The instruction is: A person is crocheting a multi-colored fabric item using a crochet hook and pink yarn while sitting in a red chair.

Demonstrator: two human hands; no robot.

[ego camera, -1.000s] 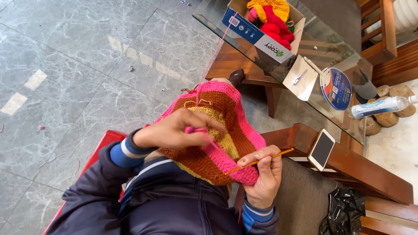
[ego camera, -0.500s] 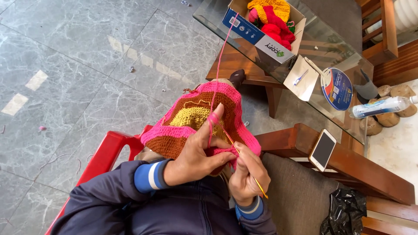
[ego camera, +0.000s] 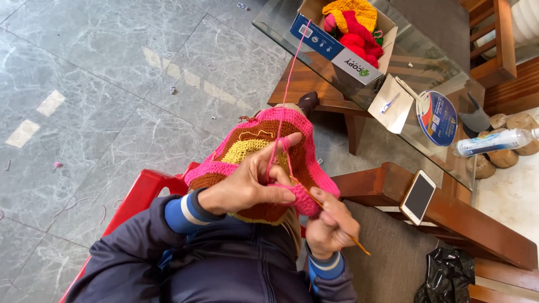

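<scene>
The left hand (ego camera: 247, 188) pinches the crocheted piece (ego camera: 264, 163), its forefinger tensioning the pink yarn (ego camera: 289, 78). The right hand (ego camera: 328, 227) grips the hook (ego camera: 337, 224). A snagged, overtight strand could likely slip a loop.

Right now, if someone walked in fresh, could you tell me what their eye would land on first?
First the bright crocheted piece in pink, brown and yellow at the centre, held by the left hand, while the right hand just below works a crochet hook at its pink edge. A pink yarn strand runs up from it to the cardboard box of colourful yarn on the glass table. A phone lies on the wooden armrest to the right.
</scene>
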